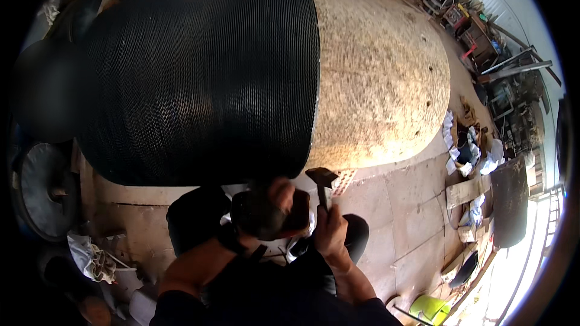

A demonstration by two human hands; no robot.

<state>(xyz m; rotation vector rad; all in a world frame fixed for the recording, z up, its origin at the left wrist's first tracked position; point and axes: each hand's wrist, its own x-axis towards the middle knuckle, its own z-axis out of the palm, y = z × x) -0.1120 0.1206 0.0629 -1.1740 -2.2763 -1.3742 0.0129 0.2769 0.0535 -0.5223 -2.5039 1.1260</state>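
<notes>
A hammer [321, 178] with a dark metal head is gripped by its handle in my right hand [331, 232], the fingers wrapped round it. Its head is up near the lower edge of a large drum. The drum's left part has a black, finely ridged covering [211, 72], and its right part is a bare tan, mottled surface [380, 72]. My left hand [281, 194] reaches over a reddish-brown container [299, 211] between my knees, just below the black covering. Blur and a dark patch hide most of its fingers. What it holds, if anything, does not show.
A round dark disc [42, 192] stands at the left, with a crumpled white sack [90, 258] below it. Along the right lie a wooden board [468, 192], a dark curved sheet [509, 202], a yellow-green container [430, 308] and much clutter. Tiled floor [405, 217] extends right of my knees.
</notes>
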